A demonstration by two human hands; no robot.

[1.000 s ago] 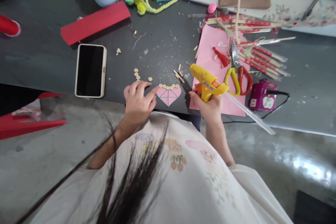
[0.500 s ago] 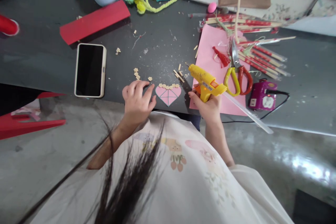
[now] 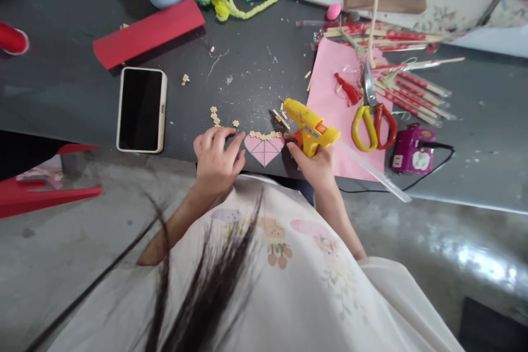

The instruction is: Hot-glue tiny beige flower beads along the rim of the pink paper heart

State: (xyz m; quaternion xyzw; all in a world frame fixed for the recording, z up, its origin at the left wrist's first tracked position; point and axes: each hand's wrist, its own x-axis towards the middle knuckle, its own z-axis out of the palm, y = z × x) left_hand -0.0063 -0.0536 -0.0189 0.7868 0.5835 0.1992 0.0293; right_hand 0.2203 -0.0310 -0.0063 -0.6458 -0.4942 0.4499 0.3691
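A small pink paper heart (image 3: 264,149) with a row of tiny pale flower pieces along its top lies at the near edge of the dark table (image 3: 61,93). My left hand (image 3: 218,158) rests just left of the heart, fingers loosely curled, fingertips touching the table beside it. My right hand (image 3: 313,165) grips a yellow glue gun (image 3: 308,121), its nozzle pointing up-left, just right of the heart. A clear glue stick (image 3: 371,171) juts out behind the gun.
A phone (image 3: 141,109) lies left of my hands, a red paper strip (image 3: 148,33) beyond it. A pink sheet (image 3: 336,104) on the right carries scissors (image 3: 373,118); a purple device (image 3: 412,151) with a cable and several wrapped sticks (image 3: 408,93) lie farther right. Loose flower bits (image 3: 214,115) sit above the heart.
My right hand has brought the glue gun leftward off the pink sheet to the heart's right edge. My left index finger has drawn back from the heart's top.
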